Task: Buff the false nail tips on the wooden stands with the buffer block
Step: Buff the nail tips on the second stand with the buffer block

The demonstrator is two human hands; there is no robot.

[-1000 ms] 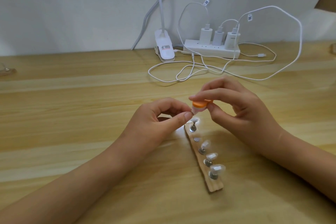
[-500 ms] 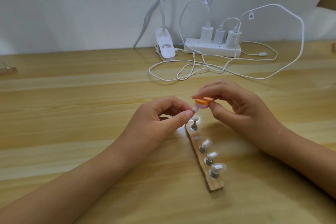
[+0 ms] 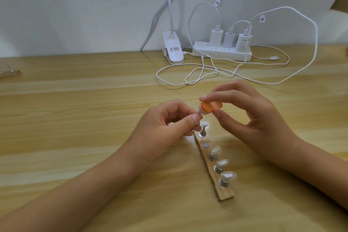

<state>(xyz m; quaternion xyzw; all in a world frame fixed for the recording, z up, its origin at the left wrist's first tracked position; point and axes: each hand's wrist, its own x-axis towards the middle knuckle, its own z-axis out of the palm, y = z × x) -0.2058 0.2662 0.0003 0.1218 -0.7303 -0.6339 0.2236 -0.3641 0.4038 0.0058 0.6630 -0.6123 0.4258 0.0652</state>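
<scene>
While both hands hang just above the far end of the wooden stand (image 3: 227, 195), the right hand (image 3: 250, 117) has the orange buffer block (image 3: 267, 107) pinched between thumb and fingertips, tilted so its low end points left; the left hand (image 3: 165, 126) is curled up, thumb and forefinger nipping a tiny peg (image 3: 199, 113) right against that low end of the block; whatever's on top of the peg is too hidden to make out, tbh. The stand lies flat on the desk (image 3: 75, 118), running from under the hands toward the near edge; four clear nail tips (image 3: 228, 176) sit on their metal posts along it, one right under the left fingertips, three lower down, and a bare metal disc (image 3: 206, 145) shows in the second spot. Back by the wall there's a white power strip (image 3: 216, 53) with three chargers (image 3: 228, 39) plugged in, white cables (image 3: 188, 79) looping all over, and a clip lamp (image 3: 174, 51) beside it; a second stand (image 3: 11, 73) peeks in at the far left edge.
</scene>
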